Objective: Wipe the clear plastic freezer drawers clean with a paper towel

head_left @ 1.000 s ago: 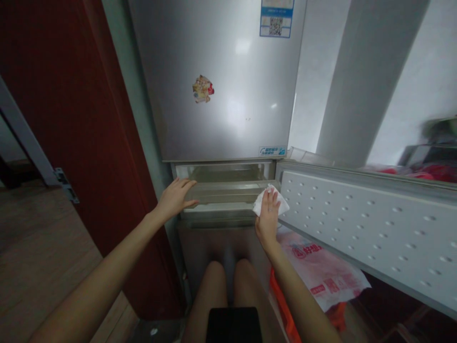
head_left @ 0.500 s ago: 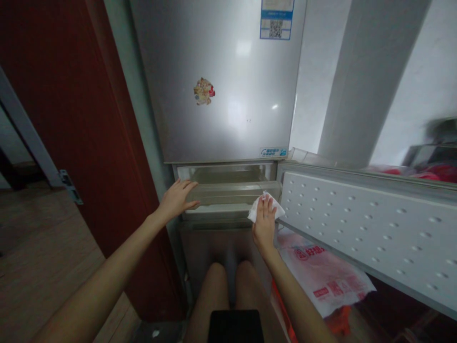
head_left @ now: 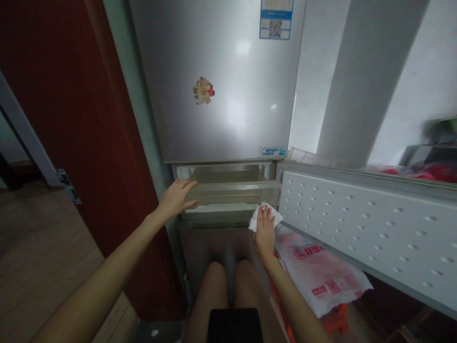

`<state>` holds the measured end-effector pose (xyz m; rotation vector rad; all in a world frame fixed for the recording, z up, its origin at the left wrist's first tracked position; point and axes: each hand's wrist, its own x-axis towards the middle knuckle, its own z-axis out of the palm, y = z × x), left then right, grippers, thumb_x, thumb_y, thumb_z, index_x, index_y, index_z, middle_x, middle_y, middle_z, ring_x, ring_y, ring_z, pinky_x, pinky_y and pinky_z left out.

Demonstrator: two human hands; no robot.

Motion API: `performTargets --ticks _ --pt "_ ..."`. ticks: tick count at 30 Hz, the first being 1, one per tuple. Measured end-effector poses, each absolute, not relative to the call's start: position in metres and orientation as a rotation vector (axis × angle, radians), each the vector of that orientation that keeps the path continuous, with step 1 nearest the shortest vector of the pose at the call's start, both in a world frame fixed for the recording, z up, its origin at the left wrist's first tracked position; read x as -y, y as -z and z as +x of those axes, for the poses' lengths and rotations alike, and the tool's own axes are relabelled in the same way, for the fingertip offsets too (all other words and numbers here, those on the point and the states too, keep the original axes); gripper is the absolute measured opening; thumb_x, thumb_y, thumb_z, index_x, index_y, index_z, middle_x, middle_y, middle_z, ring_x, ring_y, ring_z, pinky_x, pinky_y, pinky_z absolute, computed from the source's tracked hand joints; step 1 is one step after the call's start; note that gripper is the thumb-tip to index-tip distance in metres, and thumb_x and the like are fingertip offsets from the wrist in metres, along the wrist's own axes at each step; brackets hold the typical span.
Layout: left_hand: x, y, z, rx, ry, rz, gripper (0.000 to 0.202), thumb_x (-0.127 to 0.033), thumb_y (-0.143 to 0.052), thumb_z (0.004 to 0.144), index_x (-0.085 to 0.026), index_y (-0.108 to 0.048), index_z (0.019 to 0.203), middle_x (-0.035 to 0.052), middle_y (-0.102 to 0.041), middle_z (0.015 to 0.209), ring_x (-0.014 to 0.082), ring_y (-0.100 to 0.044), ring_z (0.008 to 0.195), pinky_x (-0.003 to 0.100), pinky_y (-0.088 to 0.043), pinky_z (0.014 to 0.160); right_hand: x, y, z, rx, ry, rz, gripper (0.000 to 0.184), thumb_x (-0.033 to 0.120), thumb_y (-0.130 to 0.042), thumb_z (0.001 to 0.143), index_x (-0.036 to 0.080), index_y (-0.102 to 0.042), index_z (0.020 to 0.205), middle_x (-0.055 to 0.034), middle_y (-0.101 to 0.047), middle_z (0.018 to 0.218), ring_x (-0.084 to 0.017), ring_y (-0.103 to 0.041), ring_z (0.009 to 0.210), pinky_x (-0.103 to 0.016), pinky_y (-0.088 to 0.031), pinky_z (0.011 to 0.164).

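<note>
A pale, translucent freezer drawer [head_left: 232,191] is pulled partway out of the fridge's middle compartment. My left hand [head_left: 174,197] grips the left end of its front, fingers on top and thumb lower down. In my right hand [head_left: 264,233] is a crumpled white tissue [head_left: 254,219], spread under the fingers at the lower right of the drawer front. What the tissue touches is hidden beneath it.
The compartment's door [head_left: 357,224] swings out to the right, its white dimpled lining facing me. Below it lies a white plastic bag [head_left: 321,271] with red print, over an orange stool [head_left: 337,318]. A dark red door [head_left: 103,157] stands on the left.
My right hand has moved down a little with the tissue, from the drawer front to below its right end. The left hand stays on the drawer.
</note>
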<state>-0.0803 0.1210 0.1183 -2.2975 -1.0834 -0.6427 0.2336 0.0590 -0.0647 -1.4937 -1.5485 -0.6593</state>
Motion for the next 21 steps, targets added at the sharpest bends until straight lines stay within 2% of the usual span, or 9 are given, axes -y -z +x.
performTargets --ticks 5,14,21 --pt "-0.121 -0.119 -0.080 1.086 0.642 -2.301 0.065 -0.047 -0.070 0.080 -0.011 -0.055 0.131 0.0176 -0.062 0.129 0.0322 -0.056 0.124 0.050 -0.032 0.116 -0.058 0.065 0.232 1.547 0.652 -1.497 0.095 -0.002 -0.035 0.073 0.016 0.009 0.155 -0.0108 -0.002 0.164 -0.028 0.000 0.151 -0.060 -0.024 0.116" --pt "-0.122 -0.117 -0.082 1.090 0.636 -2.285 0.061 -0.049 -0.067 0.083 -0.013 -0.054 0.131 0.0162 -0.062 0.130 0.0316 -0.056 0.125 0.049 -0.032 0.116 -0.057 0.013 0.224 1.533 0.643 -1.455 0.091 -0.001 -0.035 0.076 0.016 0.007 0.155 -0.0113 -0.004 0.164 -0.027 0.002 0.151 -0.060 -0.018 0.117" --pt "-0.124 -0.116 -0.082 1.090 0.642 -2.294 0.061 -0.048 -0.065 0.083 -0.013 -0.053 0.132 0.0181 -0.061 0.131 0.0324 -0.054 0.127 0.051 -0.032 0.116 -0.058 0.039 0.236 1.553 0.667 -1.490 0.092 0.001 -0.036 0.076 0.018 0.008 0.155 -0.0090 -0.003 0.164 -0.028 0.000 0.151 -0.058 -0.021 0.117"
